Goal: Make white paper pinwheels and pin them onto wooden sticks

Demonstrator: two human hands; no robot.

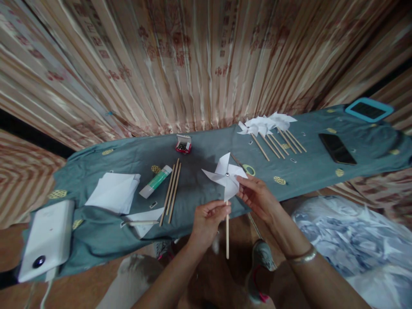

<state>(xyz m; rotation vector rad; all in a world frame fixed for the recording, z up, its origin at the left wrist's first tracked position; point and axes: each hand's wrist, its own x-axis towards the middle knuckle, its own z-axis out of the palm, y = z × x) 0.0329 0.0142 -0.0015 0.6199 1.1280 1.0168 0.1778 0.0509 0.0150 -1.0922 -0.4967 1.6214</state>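
Note:
A white paper pinwheel (222,177) with a silver pin at its centre is held upright in front of me. My left hand (209,221) pinches its wooden stick just under the blades. With the fingers of my right hand (257,193) I grip the right-hand blade by its edge. Behind that hand lie scissors (249,170) with a yellow-green handle, partly hidden. Several finished pinwheels (267,125) lie in an overlapping row on the cloth further back. To the left are three bare wooden sticks (174,191) and an open red box (183,145) of small dark pins.
A green-and-white box (156,182), stacked white paper squares (112,192) and a folded sheet with a pencil-like stick (141,222) lie left. A white device (48,240) is at the far left. Right are a phone (337,148), a blue-framed tablet (369,109) and a plastic bag of paper (357,236).

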